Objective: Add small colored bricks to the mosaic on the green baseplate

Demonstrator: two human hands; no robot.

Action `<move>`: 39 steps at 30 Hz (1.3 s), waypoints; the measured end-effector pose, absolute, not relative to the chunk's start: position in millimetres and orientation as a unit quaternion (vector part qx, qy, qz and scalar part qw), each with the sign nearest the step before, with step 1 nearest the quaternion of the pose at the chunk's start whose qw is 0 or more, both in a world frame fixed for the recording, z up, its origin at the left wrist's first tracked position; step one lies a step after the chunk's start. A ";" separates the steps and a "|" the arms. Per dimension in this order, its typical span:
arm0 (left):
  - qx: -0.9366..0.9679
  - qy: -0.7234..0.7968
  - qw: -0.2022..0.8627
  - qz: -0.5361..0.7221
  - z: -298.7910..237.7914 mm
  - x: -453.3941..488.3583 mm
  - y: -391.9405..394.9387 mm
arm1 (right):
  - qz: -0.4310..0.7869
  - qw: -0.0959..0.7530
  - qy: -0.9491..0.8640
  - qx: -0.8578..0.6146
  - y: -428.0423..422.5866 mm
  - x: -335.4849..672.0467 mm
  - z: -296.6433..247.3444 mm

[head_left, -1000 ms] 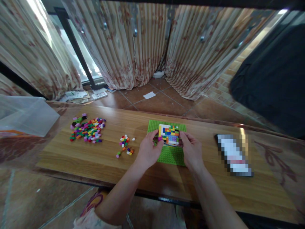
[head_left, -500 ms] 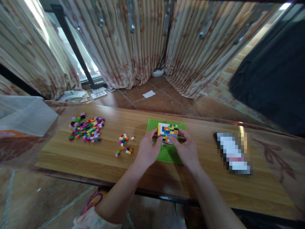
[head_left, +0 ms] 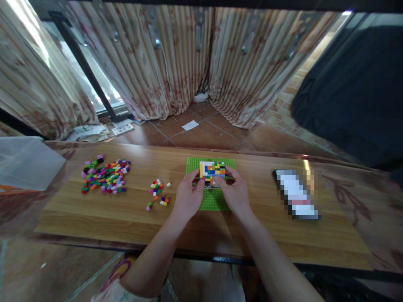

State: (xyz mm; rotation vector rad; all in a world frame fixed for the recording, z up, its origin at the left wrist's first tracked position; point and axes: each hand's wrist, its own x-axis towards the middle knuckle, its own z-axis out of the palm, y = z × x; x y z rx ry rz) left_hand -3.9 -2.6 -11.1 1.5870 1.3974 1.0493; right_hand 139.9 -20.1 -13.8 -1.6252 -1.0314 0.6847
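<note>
A green baseplate (head_left: 210, 202) lies on the wooden table (head_left: 132, 218) in front of me. A patch of small coloured bricks (head_left: 212, 168), white, yellow, blue, orange and green, is built on its far half. My left hand (head_left: 188, 197) rests on the plate's left side, fingers curled against the near left edge of the brick patch. My right hand (head_left: 234, 193) lies on the right side, its fingers pressed on the patch's near edge. Whether either hand pinches a loose brick is hidden.
A big heap of loose coloured bricks (head_left: 105, 175) lies at the table's left, a smaller scatter (head_left: 157, 192) nearer the plate. A blurred-out phone (head_left: 296, 194) lies to the right. A clear plastic bag (head_left: 25, 161) sits at far left. Curtains and tiled floor lie beyond.
Both hands have drawn closer together over the near edge of the brick patch, the right fingers moving left onto it. The view has shifted slightly.
</note>
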 end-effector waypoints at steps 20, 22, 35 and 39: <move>0.650 0.577 0.301 0.392 -5.2 0.8 -9.0 | 0.237 0.469 -0.459 -0.716 -29.6 131.4 -10.8; 0.647 0.580 0.304 0.390 -4.3 0.6 -8.4 | 0.246 0.478 -0.452 -0.712 -29.3 131.7 -10.4; 0.612 0.572 0.371 0.400 -4.6 -2.0 -6.5 | 0.357 0.539 -0.383 -0.660 -23.3 142.6 -25.4; 0.616 0.559 0.387 0.398 -7.4 -3.7 -5.1 | 0.361 0.546 -0.373 -0.657 -23.7 142.8 -26.1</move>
